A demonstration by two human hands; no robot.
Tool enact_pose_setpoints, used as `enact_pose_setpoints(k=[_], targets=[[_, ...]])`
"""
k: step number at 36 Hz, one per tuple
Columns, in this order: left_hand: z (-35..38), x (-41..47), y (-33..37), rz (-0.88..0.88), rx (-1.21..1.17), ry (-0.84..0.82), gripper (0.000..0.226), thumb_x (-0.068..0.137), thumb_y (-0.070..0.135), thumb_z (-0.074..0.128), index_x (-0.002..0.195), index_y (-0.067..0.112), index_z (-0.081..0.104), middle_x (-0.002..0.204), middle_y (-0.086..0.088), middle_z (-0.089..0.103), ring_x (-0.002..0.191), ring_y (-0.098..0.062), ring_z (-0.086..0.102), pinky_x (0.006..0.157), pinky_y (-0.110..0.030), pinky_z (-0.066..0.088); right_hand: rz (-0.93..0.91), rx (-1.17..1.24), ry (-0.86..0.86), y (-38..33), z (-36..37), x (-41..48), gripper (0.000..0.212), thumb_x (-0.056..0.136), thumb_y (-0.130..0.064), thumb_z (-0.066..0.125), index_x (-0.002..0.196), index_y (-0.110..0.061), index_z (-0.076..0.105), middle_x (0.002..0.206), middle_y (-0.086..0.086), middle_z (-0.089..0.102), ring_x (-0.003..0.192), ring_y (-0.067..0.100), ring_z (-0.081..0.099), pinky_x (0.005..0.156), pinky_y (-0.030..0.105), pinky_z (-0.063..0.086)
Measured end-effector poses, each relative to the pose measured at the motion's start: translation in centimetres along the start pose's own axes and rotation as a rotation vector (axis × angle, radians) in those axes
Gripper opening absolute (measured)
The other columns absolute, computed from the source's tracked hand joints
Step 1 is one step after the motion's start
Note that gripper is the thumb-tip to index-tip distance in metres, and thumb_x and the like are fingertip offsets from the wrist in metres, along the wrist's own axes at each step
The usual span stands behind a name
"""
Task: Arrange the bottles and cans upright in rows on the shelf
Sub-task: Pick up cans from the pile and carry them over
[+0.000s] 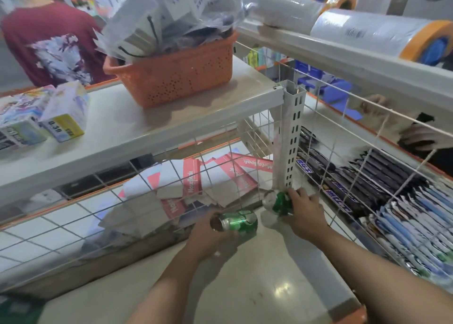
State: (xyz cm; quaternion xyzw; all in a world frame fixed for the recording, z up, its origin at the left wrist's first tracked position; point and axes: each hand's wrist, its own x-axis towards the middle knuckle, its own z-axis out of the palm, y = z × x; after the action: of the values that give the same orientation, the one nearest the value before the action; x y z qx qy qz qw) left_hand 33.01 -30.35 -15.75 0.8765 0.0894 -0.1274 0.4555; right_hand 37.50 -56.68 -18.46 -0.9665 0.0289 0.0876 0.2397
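Both my hands are low over the pale shelf (pixel 257 269), each closed on a green can. My left hand (pixel 208 238) grips one green can (pixel 236 222) around its lower side; that can lies nearly on its side, its brownish end turned left toward the wire mesh panel (pixel 171 176). My right hand (pixel 306 216) is wrapped over the second green can (pixel 282 203), fingers across its far side; this one is tilted, its silver end facing left, and sits just at the foot of the white slotted upright post (pixel 293 137). The two cans are near each other, not touching. Whether either can touches the shelf I cannot tell.

Behind the mesh on the left: a loose heap of red-and-white notebooks (pixel 196 179), tilted and overlapping. Right of the post, behind another mesh, rows of dark chocolate bars (pixel 343 186), then blue-and-white packets (pixel 416 228) standing on edge.

Upper shelf (pixel 122 127) above: an orange perforated basket (pixel 171 73) stuffed with plastic-wrapped goods, and small boxes (pixel 63 113) to its left. Top right, rolls of clear film with orange ends (pixel 380 32) lie along a rail. A person in a maroon shirt (pixel 44 39) stands beyond the upper shelf, top left
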Motion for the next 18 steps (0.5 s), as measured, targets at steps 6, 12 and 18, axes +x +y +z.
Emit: enact_pose_setpoints(k=[6,12,18], targets=[[-1.8,-0.7,1.0,0.082,0.127,-0.018,0.052,0.062,0.029,0.089,0.105,0.04,0.063,0.118,0.002,0.049,0.093,-0.006,0.059,0.088,-0.025,0.052,-0.107,0.443,-0.142,-2.3,1.1,-0.8,0.066,0.073,-0.028,0.09,0.127,-0.032,0.053,0.129,-0.006,0.064,0.119,0.021,0.062,0.105,0.051,0.051],[-1.2,-2.4,0.1,0.109,-0.004,0.097,0.049,0.06,0.015,0.091,0.094,0.036,0.063,0.103,0.004,0.059,0.085,0.004,0.062,0.074,-0.015,0.052,-0.114,0.523,-0.258,-2.9,2.9,-2.8,0.071,0.079,-0.019,0.086,0.138,-0.027,0.048,0.128,-0.008,0.064,0.12,0.015,0.059,0.1,0.035,0.05],[1.0,-2.5,-2.5,0.109,-0.182,0.077,0.069,0.065,0.005,0.09,0.114,0.031,0.05,0.103,0.003,0.065,0.083,0.006,0.065,0.072,-0.012,0.051,-0.109,0.596,-0.241,-2.5,4.2,-2.9,0.071,0.072,-0.018,0.09,0.132,-0.025,0.051,0.126,-0.009,0.064,0.116,0.013,0.061,0.1,0.037,0.052]])
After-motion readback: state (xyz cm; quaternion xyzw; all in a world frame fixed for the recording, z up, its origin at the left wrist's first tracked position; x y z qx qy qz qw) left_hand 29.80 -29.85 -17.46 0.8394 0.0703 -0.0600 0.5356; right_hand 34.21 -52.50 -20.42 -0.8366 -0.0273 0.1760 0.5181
